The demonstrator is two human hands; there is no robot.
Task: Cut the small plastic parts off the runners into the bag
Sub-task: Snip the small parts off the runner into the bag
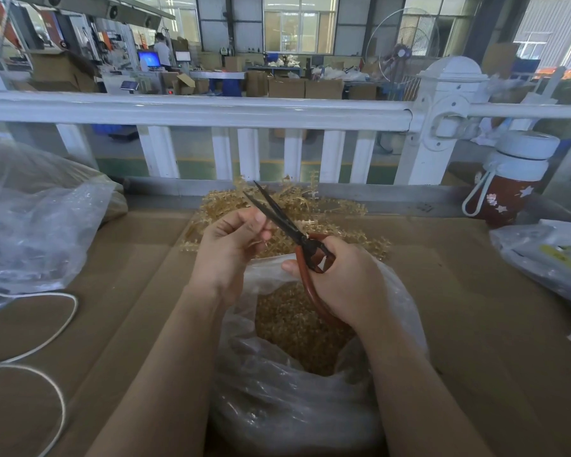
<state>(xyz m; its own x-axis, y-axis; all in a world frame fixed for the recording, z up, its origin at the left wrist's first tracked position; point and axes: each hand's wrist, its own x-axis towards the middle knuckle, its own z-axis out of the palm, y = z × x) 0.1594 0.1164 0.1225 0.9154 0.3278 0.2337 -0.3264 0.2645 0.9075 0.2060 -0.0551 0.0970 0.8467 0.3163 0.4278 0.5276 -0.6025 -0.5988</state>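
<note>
— Nearest you, what is sitting at six o'clock?

— Clear plastic bag, mouth open, with small amber parts piled inside. Both forearms are reaching over it.

— And the right hand?

— Right hand is making a closed grip round the red handles of the scissors, just above the bag's mouth. The dark blades are standing slightly apart, pointing toward eleven o'clock.

— The left?

— Left hand is curling its fingers in a pinching grip, fingertips touching the blades. Whatever thin piece it is pinching is too small to tell.

— Where are the runners?

— Runners are lying in a tangled amber heap at twelve o'clock, just beyond the hands, on the cardboard-covered table.

— Further out?

— At nine o'clock a second plastic bag is slumping, with a white cord looping at eight. At two o'clock a bottle is standing with a white lid, and at three a packet is lying. A white railing is running across behind everything.
</note>
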